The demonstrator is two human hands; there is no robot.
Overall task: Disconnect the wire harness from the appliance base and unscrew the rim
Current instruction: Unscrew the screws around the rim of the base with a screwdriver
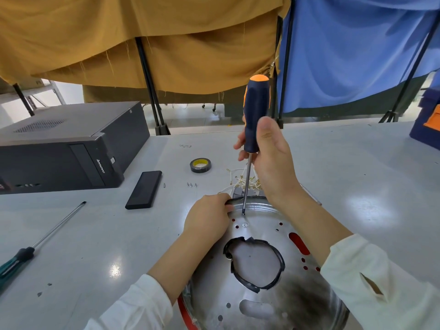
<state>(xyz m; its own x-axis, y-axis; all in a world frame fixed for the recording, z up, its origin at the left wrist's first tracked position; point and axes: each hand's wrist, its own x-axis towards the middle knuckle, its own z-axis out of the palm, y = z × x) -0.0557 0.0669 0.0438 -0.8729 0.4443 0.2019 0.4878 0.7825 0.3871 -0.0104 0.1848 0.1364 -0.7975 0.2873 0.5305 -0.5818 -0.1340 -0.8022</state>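
A round silver appliance base [264, 236] lies on the table in front of me, with a ragged black-edged hole in its middle and a red rim [184, 310] showing at its lower left. My right hand [269, 153] grips a dark blue and orange screwdriver [254, 120] upright; its tip stands on the base's far rim. My left hand [209, 217] grips the base's far left edge. White harness wires [240, 181] with brass terminals lie just behind the base.
A black computer case [64, 148] stands at left, a slim black box [144, 189] beside it. A roll of black tape [200, 165] and loose screws [191, 184] lie behind the base. A green-handled screwdriver [35, 246] rests at the left front.
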